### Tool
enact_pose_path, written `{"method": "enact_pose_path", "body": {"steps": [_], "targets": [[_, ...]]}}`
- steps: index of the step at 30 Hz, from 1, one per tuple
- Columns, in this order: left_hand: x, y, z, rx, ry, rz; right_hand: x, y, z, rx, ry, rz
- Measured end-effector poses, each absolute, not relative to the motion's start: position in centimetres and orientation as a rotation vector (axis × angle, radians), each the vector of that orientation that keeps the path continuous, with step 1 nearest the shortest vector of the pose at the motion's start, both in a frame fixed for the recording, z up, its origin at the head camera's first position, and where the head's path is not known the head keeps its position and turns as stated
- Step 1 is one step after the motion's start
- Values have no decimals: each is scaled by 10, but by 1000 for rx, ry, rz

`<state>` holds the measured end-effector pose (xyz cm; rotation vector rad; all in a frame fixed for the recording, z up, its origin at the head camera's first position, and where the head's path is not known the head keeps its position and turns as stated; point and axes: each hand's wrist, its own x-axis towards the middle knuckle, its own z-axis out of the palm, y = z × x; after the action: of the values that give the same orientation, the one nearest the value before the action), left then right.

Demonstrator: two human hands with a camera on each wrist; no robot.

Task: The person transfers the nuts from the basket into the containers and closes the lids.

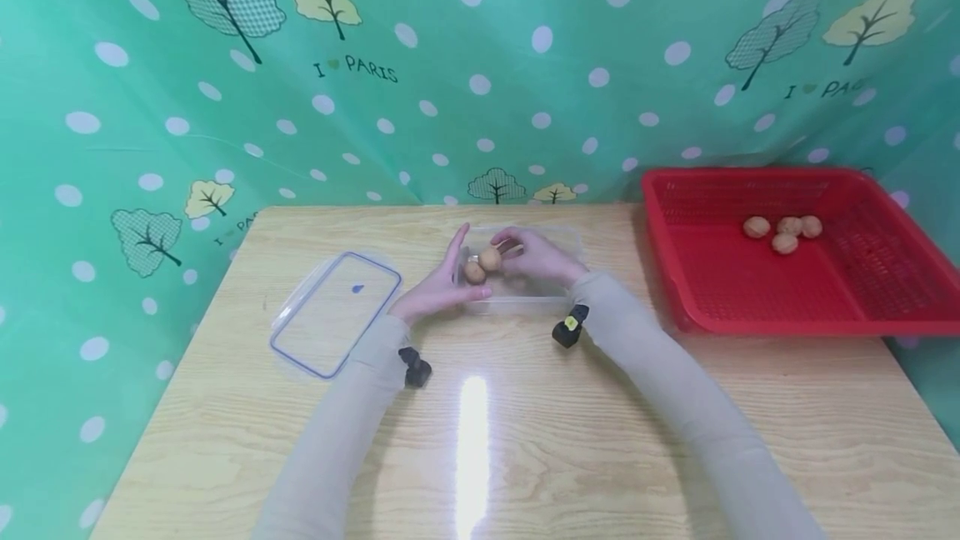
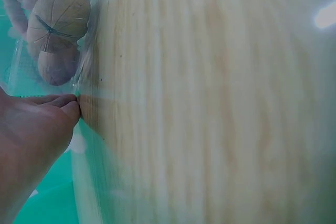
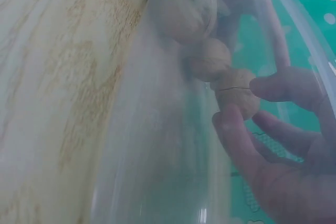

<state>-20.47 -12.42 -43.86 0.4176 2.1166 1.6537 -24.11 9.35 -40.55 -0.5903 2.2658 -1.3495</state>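
A clear plastic container (image 1: 525,301) lies lengthwise near the back of the table, with several walnuts (image 1: 474,272) at its left end. My right hand (image 1: 536,257) reaches inside and pinches a walnut (image 3: 237,95) between thumb and fingers, beside two others in the right wrist view. Spread along the container's left end, my left hand (image 1: 438,283) touches it with straight fingers and an extended thumb. In the left wrist view, walnuts (image 2: 60,17) show through the transparent wall, just beyond the left fingertips (image 2: 69,107).
To the left lies a clear lid (image 1: 333,315) with a blue seal, flat on the wooden table (image 1: 570,440). A large red basket (image 1: 678,273) stands at the right with several walnuts (image 1: 785,242) in it. Behind hangs a green patterned curtain (image 1: 510,40).
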Motion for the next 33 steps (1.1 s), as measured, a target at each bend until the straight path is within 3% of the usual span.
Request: {"method": "enact_pose_path", "body": {"steps": [9, 23, 33], "targets": [[-204, -123, -442, 434, 2123, 1676, -240, 95, -409, -555, 2287, -1332], [-204, -122, -440, 388, 2068, 1734, -242, 94, -414, -748, 2178, -1129], [-204, -122, -442, 403, 2044, 1755, -239, 97, -412, -681, 2184, -1167]]}}
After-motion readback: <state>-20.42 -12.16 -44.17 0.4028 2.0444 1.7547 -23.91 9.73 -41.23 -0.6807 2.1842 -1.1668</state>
